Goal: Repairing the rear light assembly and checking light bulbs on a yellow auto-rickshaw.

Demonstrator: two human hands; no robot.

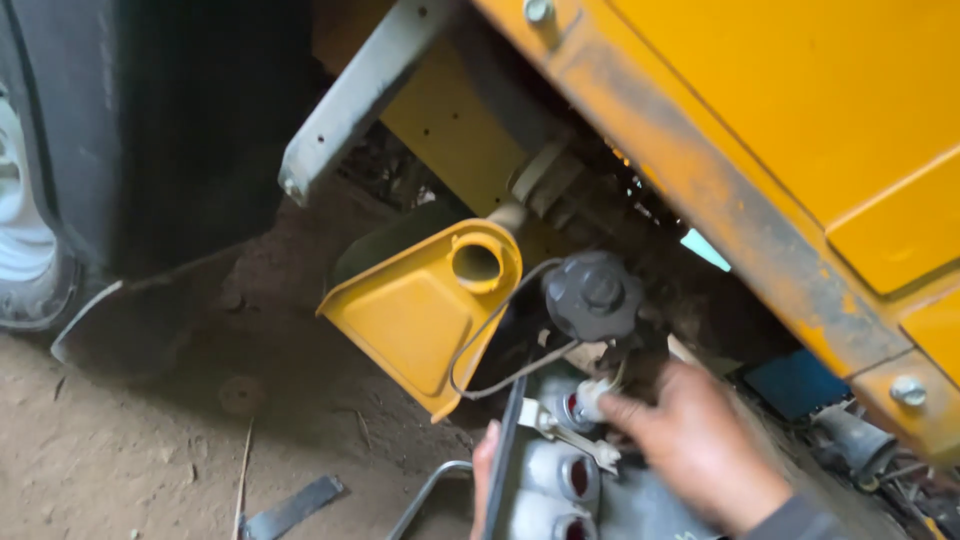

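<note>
My right hand point(690, 440) reaches in under a yellow vehicle body and pinches a small white fitting point(590, 398) above a grey unit point(590, 490) with several round grey caps showing red centres. Only the fingertips of my left hand point(484, 470) show, pressed on the unit's dark left edge point(506, 450). A black round filler cap point(592, 294) hangs just above my right hand, tied by a thin grey wire point(490, 335). Left of it sits a yellow bracket point(425, 310) with an open filler hole point(477, 263).
A rusty-edged yellow body panel point(800, 120) with bolts slopes across the upper right. A grey metal bar point(355, 95) slants down at top centre. A black tyre with a white rim point(120, 140) stands at left on brown dirt ground point(130, 450), where a dark flat strip point(295, 508) lies.
</note>
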